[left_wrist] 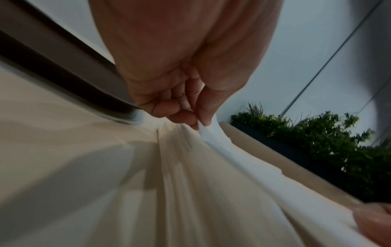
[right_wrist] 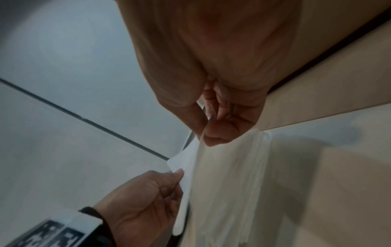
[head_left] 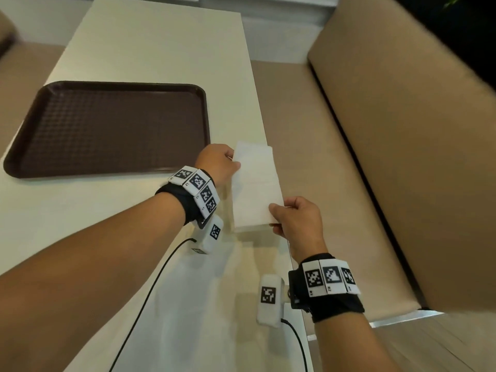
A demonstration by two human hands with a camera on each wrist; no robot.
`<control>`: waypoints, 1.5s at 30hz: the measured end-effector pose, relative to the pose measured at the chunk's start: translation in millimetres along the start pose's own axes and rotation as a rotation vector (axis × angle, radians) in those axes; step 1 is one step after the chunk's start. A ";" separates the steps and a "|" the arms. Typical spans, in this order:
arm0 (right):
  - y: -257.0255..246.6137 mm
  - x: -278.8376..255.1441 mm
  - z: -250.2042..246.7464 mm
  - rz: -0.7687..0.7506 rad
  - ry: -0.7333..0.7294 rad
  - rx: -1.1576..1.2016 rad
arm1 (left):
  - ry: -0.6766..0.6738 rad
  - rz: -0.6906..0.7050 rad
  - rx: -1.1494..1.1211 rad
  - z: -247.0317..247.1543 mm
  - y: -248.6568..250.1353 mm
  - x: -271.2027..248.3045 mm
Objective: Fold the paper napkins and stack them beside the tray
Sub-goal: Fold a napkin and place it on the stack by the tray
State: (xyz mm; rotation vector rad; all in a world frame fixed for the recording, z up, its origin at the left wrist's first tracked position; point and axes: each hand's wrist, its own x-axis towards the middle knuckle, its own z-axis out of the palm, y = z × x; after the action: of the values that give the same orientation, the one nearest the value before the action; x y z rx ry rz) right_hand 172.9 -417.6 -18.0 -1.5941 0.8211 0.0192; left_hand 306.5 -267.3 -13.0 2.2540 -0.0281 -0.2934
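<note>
A white paper napkin (head_left: 256, 187) is held just above the table's right edge, right of the brown tray (head_left: 107, 127). My left hand (head_left: 218, 163) pinches its far left corner between thumb and fingers. My right hand (head_left: 294, 218) pinches its near right corner. In the left wrist view the left hand's fingertips (left_wrist: 190, 119) clamp the napkin's edge (left_wrist: 213, 138). In the right wrist view the right hand (right_wrist: 213, 133) grips the napkin (right_wrist: 228, 175), and the left hand (right_wrist: 148, 197) holds its other corner. More white napkin layers lie under it; how many I cannot tell.
The cream table (head_left: 150, 49) runs away from me, its right edge under the napkin. A tan bench seat (head_left: 335, 183) and backrest (head_left: 416, 130) stand to the right. Cables (head_left: 150, 296) trail from both wrist cameras. Green plants (left_wrist: 317, 142) sit behind the bench.
</note>
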 end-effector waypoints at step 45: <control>86.4 -178.0 70.1 -0.367 -0.491 -0.840 | -0.218 -0.138 0.519 -176.2 -205.8 -298.8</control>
State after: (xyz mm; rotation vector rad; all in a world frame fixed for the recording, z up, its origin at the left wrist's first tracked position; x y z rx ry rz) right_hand 27.2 -266.7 -26.3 -2.3696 0.1006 0.5299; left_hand 38.6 34.0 -0.2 2.7310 -0.0704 -0.6693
